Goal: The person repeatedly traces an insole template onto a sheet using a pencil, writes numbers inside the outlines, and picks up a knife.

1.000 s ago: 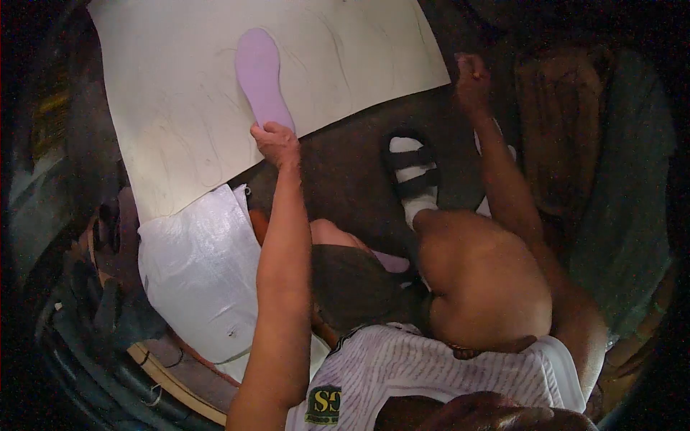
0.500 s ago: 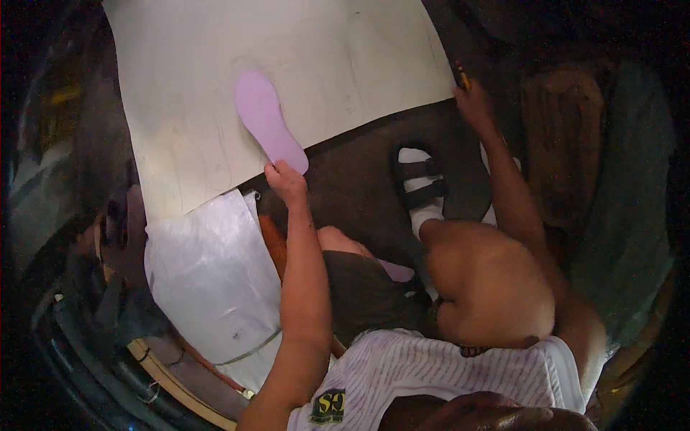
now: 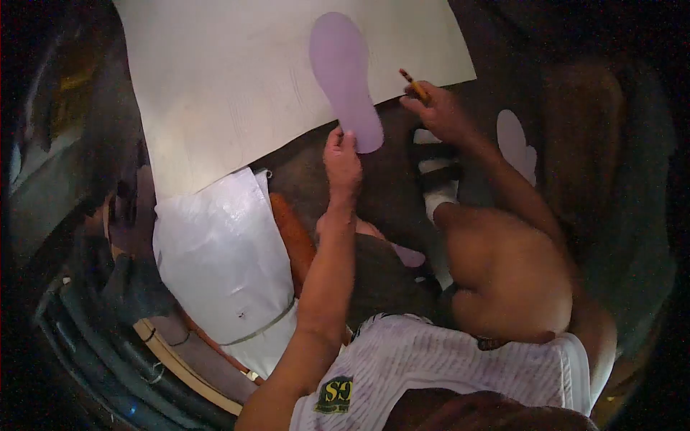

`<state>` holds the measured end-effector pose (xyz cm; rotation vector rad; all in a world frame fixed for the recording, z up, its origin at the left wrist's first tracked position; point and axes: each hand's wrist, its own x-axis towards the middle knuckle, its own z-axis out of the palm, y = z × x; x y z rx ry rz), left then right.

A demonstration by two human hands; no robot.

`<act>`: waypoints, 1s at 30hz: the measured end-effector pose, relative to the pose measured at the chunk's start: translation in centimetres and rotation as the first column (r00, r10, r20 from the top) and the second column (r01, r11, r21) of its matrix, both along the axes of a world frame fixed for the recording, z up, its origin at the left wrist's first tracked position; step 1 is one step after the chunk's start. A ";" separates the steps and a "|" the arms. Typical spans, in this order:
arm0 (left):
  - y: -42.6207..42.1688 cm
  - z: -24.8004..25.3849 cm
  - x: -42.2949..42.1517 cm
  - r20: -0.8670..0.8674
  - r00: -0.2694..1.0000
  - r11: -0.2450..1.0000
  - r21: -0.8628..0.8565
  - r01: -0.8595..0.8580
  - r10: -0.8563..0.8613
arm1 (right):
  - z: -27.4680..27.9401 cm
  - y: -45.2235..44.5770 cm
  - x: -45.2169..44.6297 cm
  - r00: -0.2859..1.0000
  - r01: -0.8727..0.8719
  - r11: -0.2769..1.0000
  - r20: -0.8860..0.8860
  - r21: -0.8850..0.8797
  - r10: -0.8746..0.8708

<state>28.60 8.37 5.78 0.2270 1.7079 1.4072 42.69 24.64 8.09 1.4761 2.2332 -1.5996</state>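
Observation:
My left hand (image 3: 342, 164) is closed around the narrow heel end of a light purple insole (image 3: 338, 65). The insole points away from me, its wide end over the large cream sheet (image 3: 215, 86) and its heel past the sheet's near edge. Whether it touches the sheet I cannot tell. In my right hand (image 3: 440, 115) is a short yellow-orange pen-like tool (image 3: 417, 87) with a dark tip pointing up and left. That hand is close to the sheet's near edge, right of the insole. Faint curved lines mark the sheet.
A shiny white sack (image 3: 223, 266) lies at the left, beside an orange-brown object (image 3: 293, 233). Pale sole-shaped pieces (image 3: 514, 140) rest on the right. Another purple piece (image 3: 410, 256) shows near my leg. My sandalled foot (image 3: 435, 169) is below my right hand.
My left hand has carried the insole right and farther away. My right hand has come from the sheet's right corner leftward, nearer the insole, with the tool still held.

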 end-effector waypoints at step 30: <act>1.2 -1.3 -6.7 0.365 0.686 0.754 -0.071 -0.654 0.629 | -15.5 4.6 12.6 0.992 0.116 0.904 0.006 0.412 -0.129</act>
